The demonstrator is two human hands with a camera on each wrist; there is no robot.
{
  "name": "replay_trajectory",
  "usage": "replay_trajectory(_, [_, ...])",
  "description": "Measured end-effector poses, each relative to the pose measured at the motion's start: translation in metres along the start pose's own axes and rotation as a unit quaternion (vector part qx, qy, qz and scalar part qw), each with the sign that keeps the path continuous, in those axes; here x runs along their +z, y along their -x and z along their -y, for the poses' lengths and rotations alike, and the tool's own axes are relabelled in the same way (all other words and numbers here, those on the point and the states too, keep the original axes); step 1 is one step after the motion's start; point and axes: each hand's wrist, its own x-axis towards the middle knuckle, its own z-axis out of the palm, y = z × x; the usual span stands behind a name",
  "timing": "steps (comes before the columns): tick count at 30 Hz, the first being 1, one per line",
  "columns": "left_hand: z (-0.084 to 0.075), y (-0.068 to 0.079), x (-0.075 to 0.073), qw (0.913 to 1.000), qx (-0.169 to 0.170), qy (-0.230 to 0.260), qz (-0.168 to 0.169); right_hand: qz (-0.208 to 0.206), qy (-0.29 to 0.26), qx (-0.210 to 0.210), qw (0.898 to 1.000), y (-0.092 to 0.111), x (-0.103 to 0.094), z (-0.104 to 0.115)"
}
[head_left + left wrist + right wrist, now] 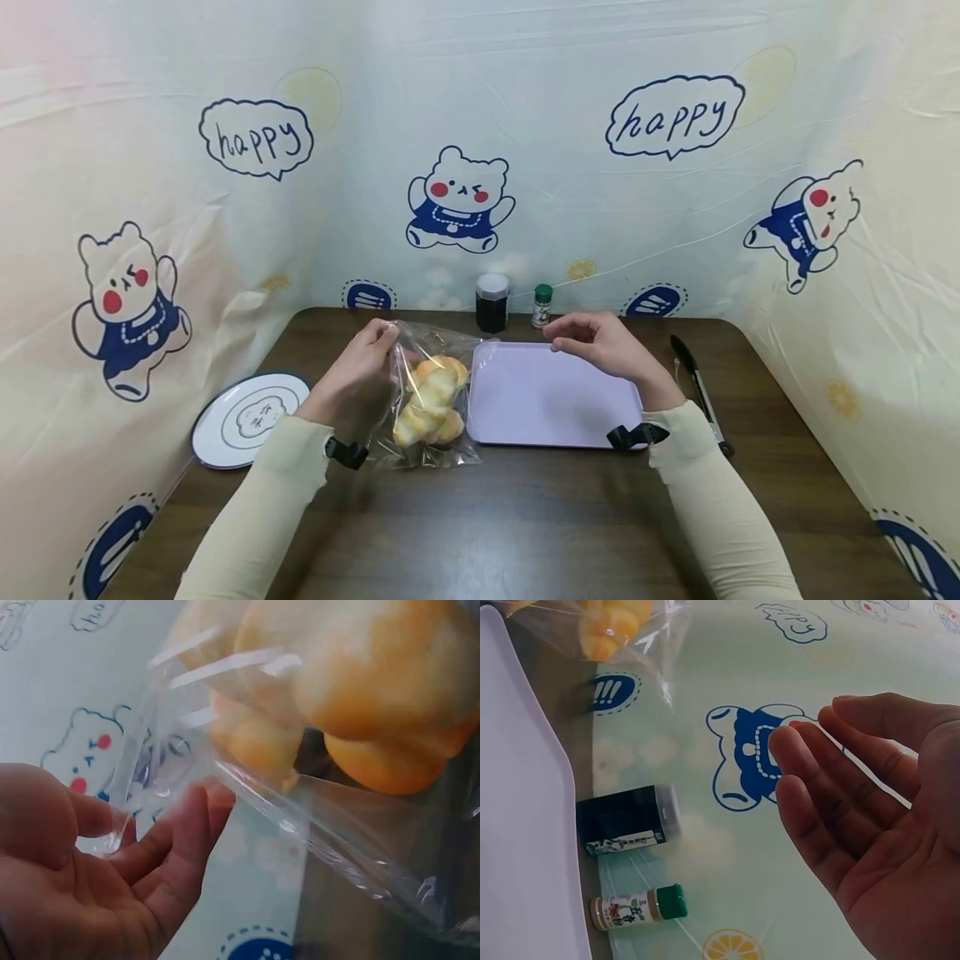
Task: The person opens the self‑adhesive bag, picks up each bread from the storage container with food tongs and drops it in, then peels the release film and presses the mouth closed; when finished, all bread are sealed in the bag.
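My left hand (358, 367) pinches the top left corner of a clear plastic bag (401, 454) between thumb and fingers. Twisted, golden-topped bread rolls (429, 408) lie inside the bag, which hangs upright beside a lilac tray (555, 400). The left wrist view shows the bag's edge between the thumb and fingers of that hand (112, 877), with the rolls (375, 682) close by. My right hand (600, 342) is over the tray's back right part, its fingers loosely bent and holding nothing. In the right wrist view its palm and fingers (862, 802) are bare.
At the back of the brown table (480, 525) stand a dark jar with a white lid (492, 304) and a small green-capped shaker (542, 306). Black-handled tongs (701, 396) lie on the right. A white blue-rimmed plate (217, 437) sits at the left edge.
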Motion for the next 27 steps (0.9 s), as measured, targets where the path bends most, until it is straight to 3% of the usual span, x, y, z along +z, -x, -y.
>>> replay_trajectory(8, [0.020,-0.008,-0.007,0.9985,-0.036,-0.032,-0.026,0.001,0.003,0.002,1.000,0.002,-0.001,0.000])
replay_trajectory(13, [0.021,-0.007,-0.006,0.9935,-0.030,-0.109,-0.011,0.005,0.002,0.003,1.000,0.003,-0.001,-0.004])
replay_trajectory(15, [0.019,-0.006,-0.004,0.9868,-0.014,-0.161,-0.009,0.005,0.003,0.005,1.000,0.003,-0.001,-0.004])
replay_trajectory(19, [0.015,-0.003,0.004,0.9645,0.035,-0.262,-0.002,0.005,0.004,0.008,1.000,0.004,-0.001,-0.004])
replay_trajectory(23, [0.013,0.000,0.014,0.9458,0.080,-0.313,0.030,0.006,0.004,0.009,1.000,0.005,-0.001,-0.005])
replay_trajectory(27, [0.014,0.000,0.018,0.9330,0.101,-0.342,0.050,0.008,0.006,0.005,1.000,0.005,-0.001,-0.006])
